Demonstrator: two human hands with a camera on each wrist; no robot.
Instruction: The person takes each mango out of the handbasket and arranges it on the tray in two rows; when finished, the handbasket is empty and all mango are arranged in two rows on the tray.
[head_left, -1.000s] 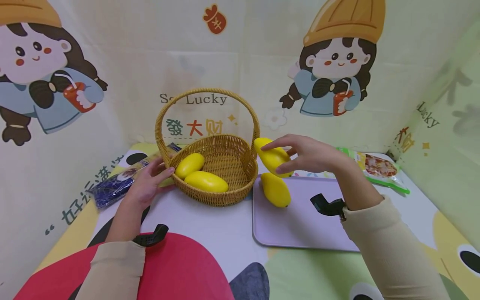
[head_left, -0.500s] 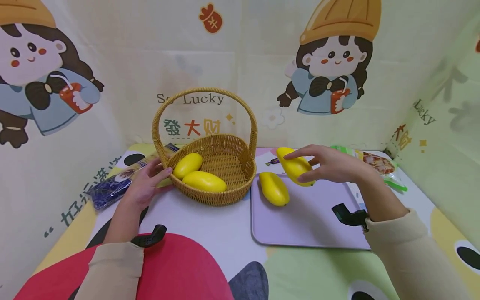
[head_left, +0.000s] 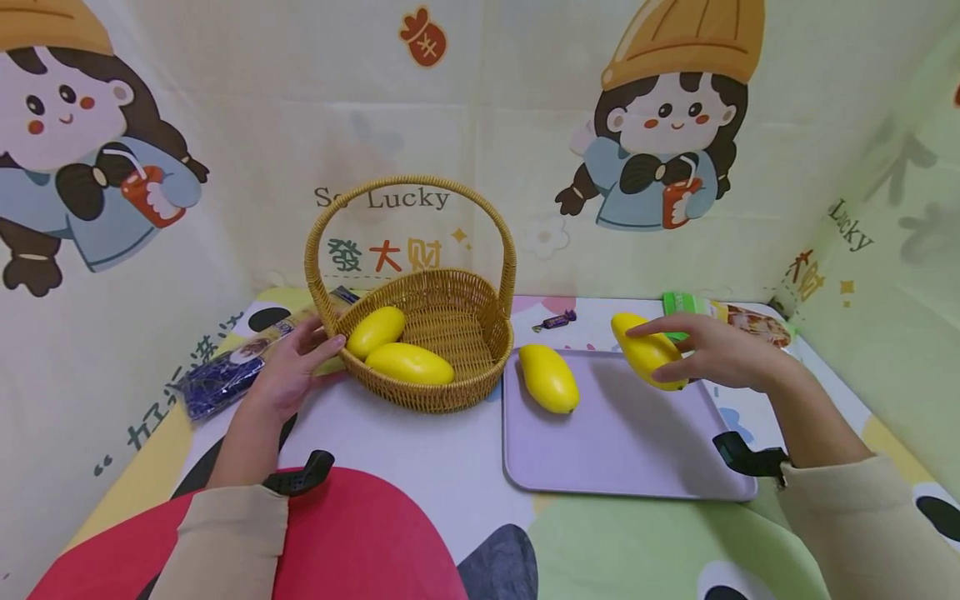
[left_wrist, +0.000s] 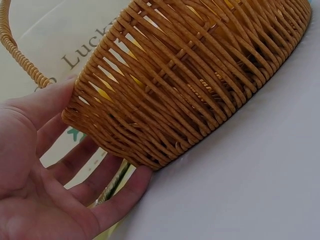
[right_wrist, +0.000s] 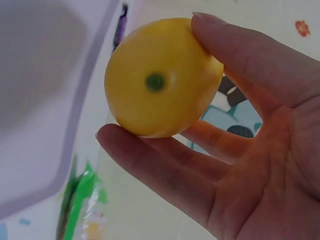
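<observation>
My right hand (head_left: 718, 354) holds a yellow mango (head_left: 643, 350) over the right part of the lilac tray (head_left: 600, 467). In the right wrist view, thumb and fingers pinch the mango (right_wrist: 155, 105) around its sides, its green stem spot facing the camera. A second mango (head_left: 549, 379) lies on the tray's left side. Two more mangoes, one at the left (head_left: 377, 332) and one along the front (head_left: 410, 364), rest in the wicker basket (head_left: 465, 337). My left hand (head_left: 292, 371) grips the basket's left side; in the left wrist view its thumb is at the rim and its fingers curve along the outer wall.
A purple-wrapped candy (head_left: 557, 321) lies behind the tray. At the back right is a green-edged food packet (head_left: 753, 323), partly hidden by the right hand. A packet with dark blue contents (head_left: 225, 375) lies left of the basket. The basket's tall handle (head_left: 408, 179) arches upward.
My right hand has carried its mango rightward from beside the basket to over the tray's right part, uncovering the candy. My left hand and the basket have stayed put.
</observation>
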